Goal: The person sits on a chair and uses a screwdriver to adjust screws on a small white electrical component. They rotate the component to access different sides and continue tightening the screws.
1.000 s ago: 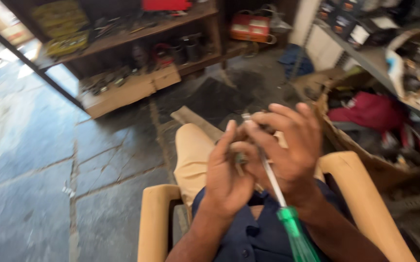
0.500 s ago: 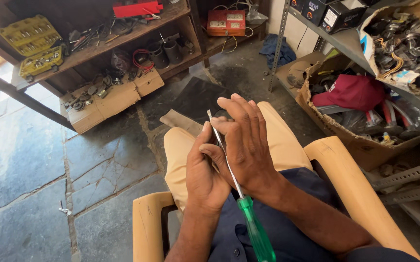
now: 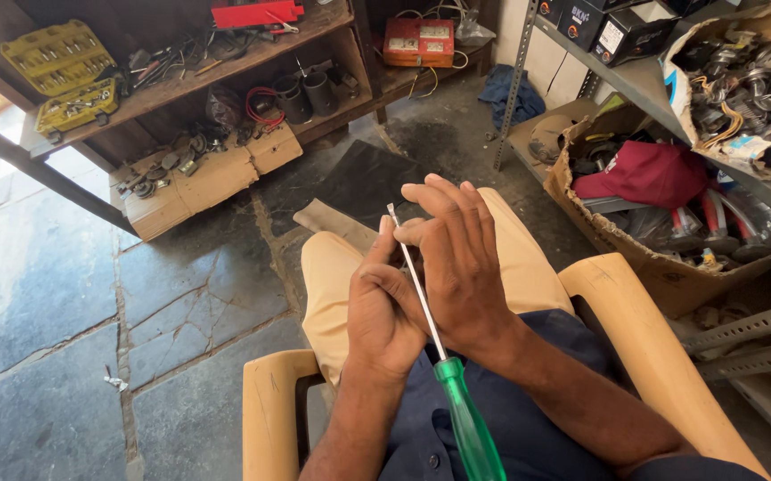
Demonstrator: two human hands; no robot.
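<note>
I sit in a tan chair (image 3: 635, 330) with both hands together over my lap. A screwdriver (image 3: 467, 419) with a green translucent handle and a long thin metal shaft is pinned between them, its tip pointing away from me and sticking out above my fingers. My left hand (image 3: 383, 312) is curled, thumb side against the shaft. My right hand (image 3: 461, 267) lies over the left one's fingers, its own fingers nearly straight. Whatever else sits inside the hands is hidden.
A torn cardboard box (image 3: 617, 240) with a red cloth (image 3: 644, 174) and tools stands at my right under a metal rack (image 3: 635, 85). Ahead, a wooden shelf (image 3: 180, 85) holds yellow tool cases (image 3: 56, 58) and an orange box (image 3: 419, 43). A cracked stone floor (image 3: 47, 294) lies left.
The view has steadied and tipped down. My hands stay together on the screwdriver; the right fingers have straightened, and the shaft tip now shows above them.
</note>
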